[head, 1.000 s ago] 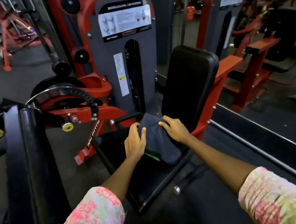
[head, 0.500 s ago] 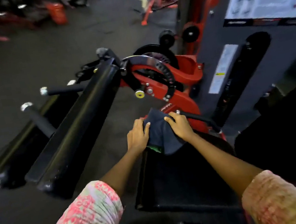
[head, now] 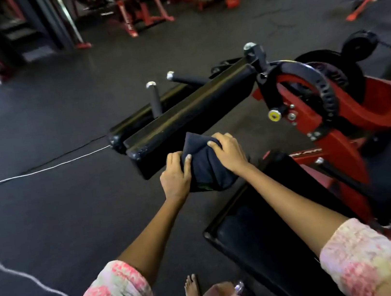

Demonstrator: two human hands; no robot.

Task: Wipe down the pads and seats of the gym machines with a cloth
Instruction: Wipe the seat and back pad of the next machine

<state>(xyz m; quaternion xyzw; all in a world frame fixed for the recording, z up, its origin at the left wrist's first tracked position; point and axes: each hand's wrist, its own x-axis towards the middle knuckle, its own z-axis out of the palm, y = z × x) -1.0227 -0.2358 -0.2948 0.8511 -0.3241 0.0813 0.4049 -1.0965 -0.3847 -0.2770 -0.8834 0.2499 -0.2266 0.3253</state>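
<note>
Dark rubber floor (head: 40,115) fills the left of my view, with a thin white cord (head: 40,171) trailing across it toward the machine. Further right I see my left hand (head: 174,175), its thumb pressed onto the cloth (head: 204,169) and its fingers wrapped around the cloth's left side, so it grips the fabric. The cloth is a bunched dark blue bundle held between both hands, just in front of the near end of the long black pad (head: 184,116), which runs away up and to the right; I cannot tell whether the cloth touches that pad. My right hand (head: 229,151) clasps the top right of the bundle with curled fingers. Below the hands, a bare foot (head: 192,287) shows on the floor between my floral sleeves. To the right lies the black seat (head: 265,233), under my right forearm. Beyond it stands the red frame (head: 341,146) with a black curved adjuster plate (head: 319,81) and a yellow knob (head: 274,115).
</note>
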